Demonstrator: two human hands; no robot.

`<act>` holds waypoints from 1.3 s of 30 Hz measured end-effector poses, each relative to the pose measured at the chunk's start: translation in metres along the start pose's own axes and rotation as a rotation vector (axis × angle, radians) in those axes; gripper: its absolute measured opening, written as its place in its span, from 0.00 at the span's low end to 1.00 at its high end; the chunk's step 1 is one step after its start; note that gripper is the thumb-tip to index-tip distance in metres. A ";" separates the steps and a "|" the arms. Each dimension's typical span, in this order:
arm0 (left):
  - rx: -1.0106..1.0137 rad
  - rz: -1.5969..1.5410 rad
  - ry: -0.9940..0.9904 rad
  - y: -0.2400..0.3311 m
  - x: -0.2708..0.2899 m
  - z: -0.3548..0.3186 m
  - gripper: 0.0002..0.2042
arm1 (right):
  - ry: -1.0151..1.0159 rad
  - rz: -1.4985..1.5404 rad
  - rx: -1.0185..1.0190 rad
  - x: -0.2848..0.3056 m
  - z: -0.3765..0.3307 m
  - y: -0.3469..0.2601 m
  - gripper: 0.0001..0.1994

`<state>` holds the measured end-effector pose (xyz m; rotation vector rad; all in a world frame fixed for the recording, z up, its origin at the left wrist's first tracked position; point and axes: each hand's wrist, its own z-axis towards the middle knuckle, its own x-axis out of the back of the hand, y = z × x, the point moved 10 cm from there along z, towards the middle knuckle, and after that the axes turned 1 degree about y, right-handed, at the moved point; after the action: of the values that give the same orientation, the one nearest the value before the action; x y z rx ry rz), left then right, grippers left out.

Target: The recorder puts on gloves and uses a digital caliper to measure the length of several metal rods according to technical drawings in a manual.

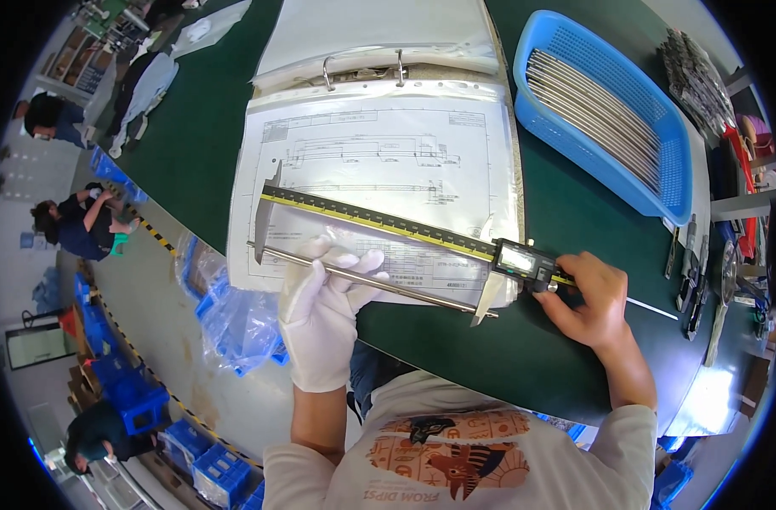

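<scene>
My left hand (315, 327), in a white glove, has its fingers closed round a thin metal rod (405, 294). My bare right hand (596, 297) grips a digital caliper (379, 223) at its sliding display end. The rod lies between the caliper's spread jaws: the fixed jaw is by its left end, the sliding jaw by its right end. Whether both jaws touch it, I cannot tell. A thin pale strip (651, 308) sticks out past my right hand, roughly in line with the caliper's beam. Under the caliper lies an open ring binder with a technical drawing (362, 127) in a clear sleeve.
A blue plastic basket (566, 146) at the far right of the dark green table (456, 340) holds several metal rods (596, 119). Hand tools (690, 272) lie at the right. Clear plastic bags (235, 327) and blue crates stand left of the table. Several people sit farther left.
</scene>
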<state>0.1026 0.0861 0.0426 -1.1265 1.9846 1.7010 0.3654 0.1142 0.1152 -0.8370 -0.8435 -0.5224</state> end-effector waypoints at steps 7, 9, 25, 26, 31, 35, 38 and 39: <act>0.000 0.002 -0.005 -0.001 0.001 -0.001 0.12 | -0.023 0.013 -0.025 -0.001 -0.001 0.002 0.14; -0.007 0.016 0.002 0.000 0.001 -0.002 0.12 | -0.029 0.019 -0.033 -0.002 -0.002 0.003 0.14; 0.005 0.010 -0.002 -0.002 0.003 -0.002 0.14 | -0.048 0.039 -0.054 -0.003 -0.003 0.006 0.14; 0.002 0.004 -0.009 -0.001 0.002 -0.002 0.14 | -0.049 0.038 -0.058 -0.003 -0.003 0.006 0.14; 0.002 -0.018 -0.009 -0.002 0.003 -0.002 0.13 | -0.062 0.070 -0.048 -0.005 -0.005 0.008 0.16; 0.000 -0.034 -0.010 -0.002 0.003 -0.003 0.13 | -0.075 0.072 -0.048 -0.005 -0.005 0.008 0.16; 0.009 -0.047 -0.011 -0.002 0.003 -0.003 0.13 | -0.064 0.086 -0.057 -0.006 -0.005 0.008 0.16; 0.007 -0.047 -0.011 -0.002 0.003 -0.003 0.13 | -0.064 0.087 -0.056 -0.006 -0.005 0.008 0.16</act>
<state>0.1028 0.0826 0.0402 -1.1501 1.9408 1.6717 0.3697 0.1155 0.1055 -0.9416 -0.8504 -0.4466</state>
